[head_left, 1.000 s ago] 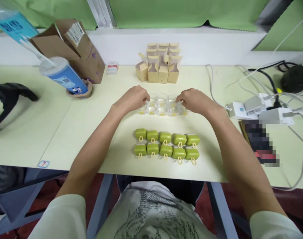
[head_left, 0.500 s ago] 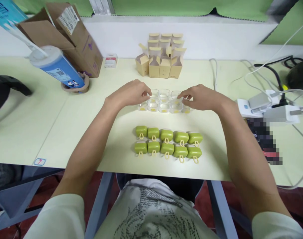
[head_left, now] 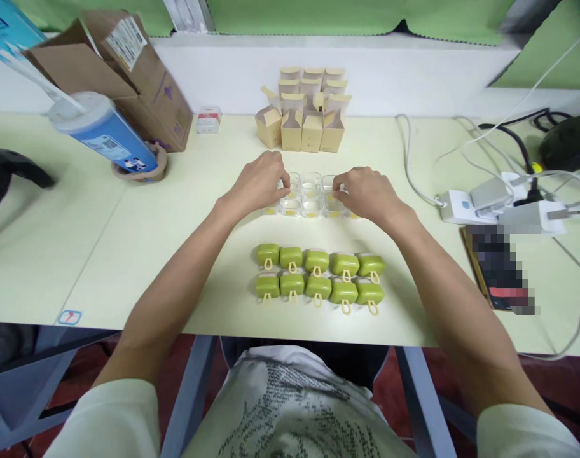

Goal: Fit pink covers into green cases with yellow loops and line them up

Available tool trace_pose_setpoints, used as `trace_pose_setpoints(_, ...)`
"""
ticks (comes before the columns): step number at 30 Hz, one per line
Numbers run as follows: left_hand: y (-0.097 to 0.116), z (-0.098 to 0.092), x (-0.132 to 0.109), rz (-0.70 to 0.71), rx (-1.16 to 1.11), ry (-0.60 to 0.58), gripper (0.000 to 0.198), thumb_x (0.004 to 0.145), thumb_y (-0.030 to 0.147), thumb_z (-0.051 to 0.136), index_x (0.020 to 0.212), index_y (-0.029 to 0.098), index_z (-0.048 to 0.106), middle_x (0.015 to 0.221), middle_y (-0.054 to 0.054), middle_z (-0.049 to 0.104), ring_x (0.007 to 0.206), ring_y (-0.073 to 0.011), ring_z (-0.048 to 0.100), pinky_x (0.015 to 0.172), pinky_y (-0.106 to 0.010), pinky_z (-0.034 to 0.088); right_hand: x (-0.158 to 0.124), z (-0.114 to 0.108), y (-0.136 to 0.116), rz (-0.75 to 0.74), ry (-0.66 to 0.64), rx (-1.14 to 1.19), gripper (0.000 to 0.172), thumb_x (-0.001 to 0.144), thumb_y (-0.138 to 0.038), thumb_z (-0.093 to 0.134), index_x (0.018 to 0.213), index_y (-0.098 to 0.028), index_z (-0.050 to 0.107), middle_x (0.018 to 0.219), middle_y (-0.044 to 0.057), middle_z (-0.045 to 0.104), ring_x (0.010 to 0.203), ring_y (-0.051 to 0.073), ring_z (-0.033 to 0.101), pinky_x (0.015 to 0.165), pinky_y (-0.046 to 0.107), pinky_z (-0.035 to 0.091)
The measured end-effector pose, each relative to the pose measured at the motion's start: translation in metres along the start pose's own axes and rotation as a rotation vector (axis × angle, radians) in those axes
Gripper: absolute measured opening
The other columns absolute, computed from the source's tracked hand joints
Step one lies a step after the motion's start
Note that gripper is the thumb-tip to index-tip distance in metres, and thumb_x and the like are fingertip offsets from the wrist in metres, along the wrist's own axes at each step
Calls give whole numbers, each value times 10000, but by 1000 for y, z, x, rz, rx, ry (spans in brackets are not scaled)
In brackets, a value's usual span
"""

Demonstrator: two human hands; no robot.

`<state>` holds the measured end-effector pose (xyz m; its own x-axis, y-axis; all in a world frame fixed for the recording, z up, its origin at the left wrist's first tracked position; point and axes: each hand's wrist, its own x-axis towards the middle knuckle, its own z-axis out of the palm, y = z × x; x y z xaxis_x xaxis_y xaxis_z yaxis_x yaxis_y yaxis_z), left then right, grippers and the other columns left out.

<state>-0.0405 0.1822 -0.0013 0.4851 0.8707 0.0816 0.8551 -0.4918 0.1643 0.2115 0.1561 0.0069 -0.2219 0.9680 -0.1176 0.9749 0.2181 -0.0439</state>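
Two rows of small clear containers (head_left: 311,205) with yellow marks stand mid-table. At the left end of these rows, my left hand (head_left: 264,181) has its fingers closed at the rim of one clear container. My right hand (head_left: 369,194) pinches the edge of another near the right end, covering part of the rows. Closer to me, several green caps (head_left: 317,261) with pale yellow loops lie in two rows; neither hand touches them.
Small open cardboard boxes (head_left: 311,132) stand against the wall. At the left are a blue canister (head_left: 113,143) and a large carton (head_left: 163,105). Power strips (head_left: 462,207), cables and a phone (head_left: 497,267) lie at the right.
My right hand has shifted slightly left and its fingers have drawn together. The fingers of my left hand have closed more at the left containers. The whole view has shifted slightly.
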Motion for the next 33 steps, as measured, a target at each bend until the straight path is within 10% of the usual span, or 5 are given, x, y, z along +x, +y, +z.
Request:
trace_pose_setpoints(13,4,10,6,90,-147,50,114,936,215,754,1009,221,841,1050,-91,804,1359,-403,562,1160,-607,502,4,13,12,-210,249,135,340,963,-228,702,1287,-196,802,1345,215,649,1314,448,572,914,558,593)
trace_pose_setpoints(22,5,13,7,70,-162,73,113,927,219,757,1005,209,837,1043,-102,806,1327,-381,578,1142,-564,503,15,11,-20,-351,170,103,449,959,-72,537,1299,-73,830,1279,215,791,1248,409,598,972,509,528)
trace_pose_setpoints(33,-46,-16,-5,48,-93,-109,198,867,280,829,1051,221,871,990,-83,793,1306,-370,612,1119,-486,519,21,22,-25,-309,152,137,350,1001,-51,541,1162,-107,846,1176,189,845,1196,378,633,886,427,461)
